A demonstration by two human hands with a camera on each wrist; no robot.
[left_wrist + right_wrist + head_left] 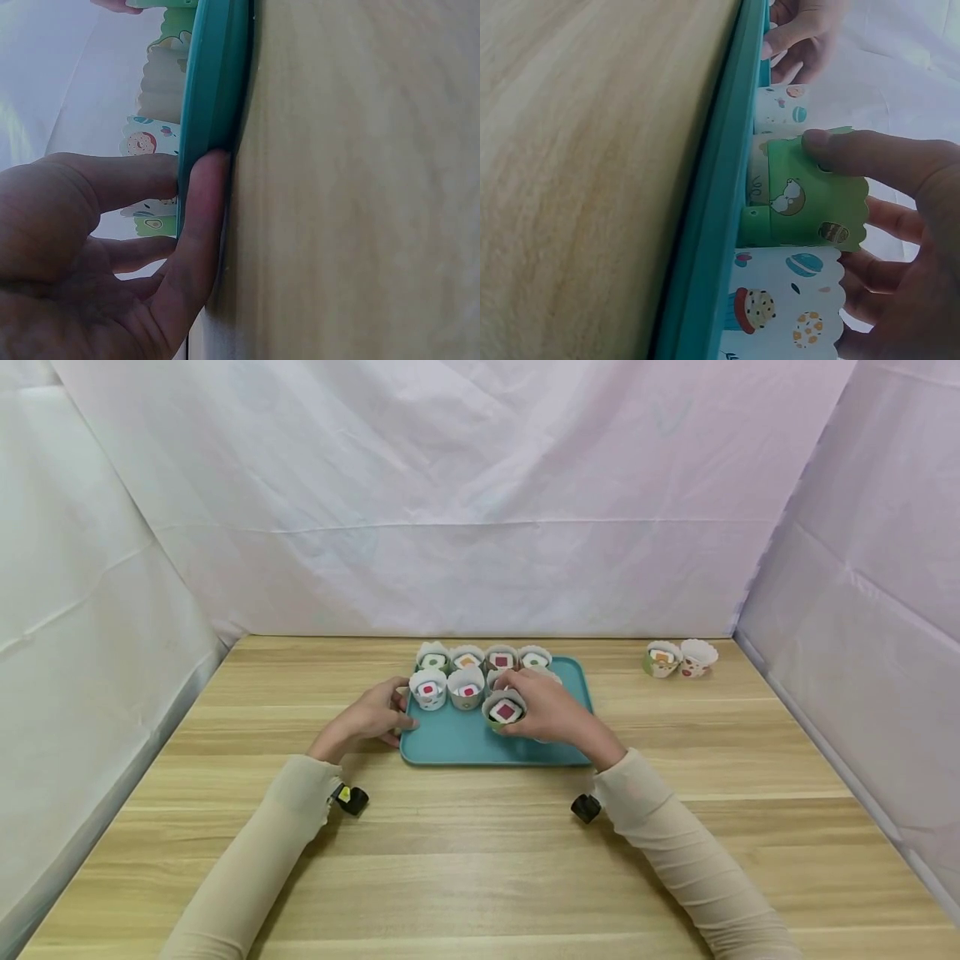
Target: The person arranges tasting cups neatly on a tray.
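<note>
My right hand (551, 706) pinches a green paper baking cup (817, 199) by its side, over the front part of a teal tray (457, 747). A white piece with a dark red square (507, 711) sits inside that cup. At the tray's left edge my left hand (373, 710) grips the rim, one finger along the outer wall in the left wrist view. Two rows of paper cups stand at the back of the tray, among them a white cup with a red-marked piece (428, 690). A white cupcake-print cup (780, 300) stands beside the held one, largely hidden by my right hand in the head view.
Two more paper cups stand at the table's back right: one with an orange-marked piece (662, 658) and a white one with red prints (697, 658). The wooden table (420, 860) is bounded by white cloth (480, 560) at the back and sides.
</note>
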